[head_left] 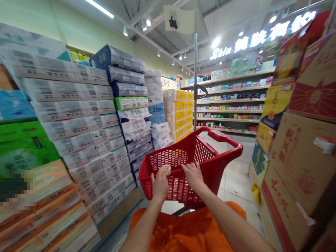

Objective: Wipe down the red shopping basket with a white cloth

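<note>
A red plastic shopping cart (217,164) with a mesh basket stands right in front of me, its handle bar toward the right. At the basket's near side, the fingers of my left hand (160,183) are bent around a small pale roundish thing (168,170), whose kind I cannot make out. My right hand (193,176) lies over the near rim of the basket, fingers curled on it. Both forearms reach forward over orange cloth (183,231) below me. A grey pole (195,63) with a pale flag (181,20) rises behind the basket.
Tall stacks of white tissue packs (97,136) line the left, with orange packs (52,210) nearer. Yellow-and-white packs (181,113) stand beyond the cart. Cardboard boxes (299,164) are piled at the right. Tiled floor (233,185) runs between; stocked shelves (231,99) stand behind.
</note>
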Demonstrator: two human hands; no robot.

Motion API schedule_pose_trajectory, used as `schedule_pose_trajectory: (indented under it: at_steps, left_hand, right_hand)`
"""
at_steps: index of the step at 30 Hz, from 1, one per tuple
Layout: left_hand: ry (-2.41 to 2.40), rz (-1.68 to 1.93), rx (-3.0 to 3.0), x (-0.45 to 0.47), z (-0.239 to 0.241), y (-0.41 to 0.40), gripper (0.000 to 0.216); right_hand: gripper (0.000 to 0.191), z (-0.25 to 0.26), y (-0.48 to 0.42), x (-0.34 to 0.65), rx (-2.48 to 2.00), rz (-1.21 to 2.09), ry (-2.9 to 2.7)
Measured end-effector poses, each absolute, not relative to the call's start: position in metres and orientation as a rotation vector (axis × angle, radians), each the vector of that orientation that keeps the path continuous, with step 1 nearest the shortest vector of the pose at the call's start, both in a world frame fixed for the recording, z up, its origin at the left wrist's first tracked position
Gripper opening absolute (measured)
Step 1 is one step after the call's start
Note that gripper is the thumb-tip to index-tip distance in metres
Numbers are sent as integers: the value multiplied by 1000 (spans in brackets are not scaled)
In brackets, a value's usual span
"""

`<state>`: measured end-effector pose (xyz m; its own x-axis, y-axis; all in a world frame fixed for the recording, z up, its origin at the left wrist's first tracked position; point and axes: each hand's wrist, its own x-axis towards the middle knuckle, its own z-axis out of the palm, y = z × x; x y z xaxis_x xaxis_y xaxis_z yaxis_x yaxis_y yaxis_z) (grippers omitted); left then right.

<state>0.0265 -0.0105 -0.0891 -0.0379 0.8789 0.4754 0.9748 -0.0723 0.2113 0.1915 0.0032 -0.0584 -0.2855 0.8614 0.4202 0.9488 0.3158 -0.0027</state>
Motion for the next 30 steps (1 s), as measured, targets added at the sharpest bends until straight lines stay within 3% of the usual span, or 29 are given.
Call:
schedule_pose_trajectory:
  at_steps: [4, 11, 20, 27, 30]
  left_hand:
    - [-2121, -755, -1898, 15, -90, -12, 46]
    - [-1800, -717, -2255, 67, -78, -6, 48]
    - [-2228, -865, -1740, -3, -91, -16, 46]
    - [-1897, -748, -2130, 42, -86, -8, 48]
    - [-1981, -786, -2052, 26, -88, -10, 48]
  right_hand:
    - [41, -59, 5, 189, -1616, -341, -2223]
    - [35, -60, 4, 191, -1576, -383, -2207]
    - [40, -62, 5, 191, -1593, -377, -2199]
    - [37, -63, 5, 192, -1579, -396, -2193]
    - [38, -64, 6, 195, -1571, -396, -2193]
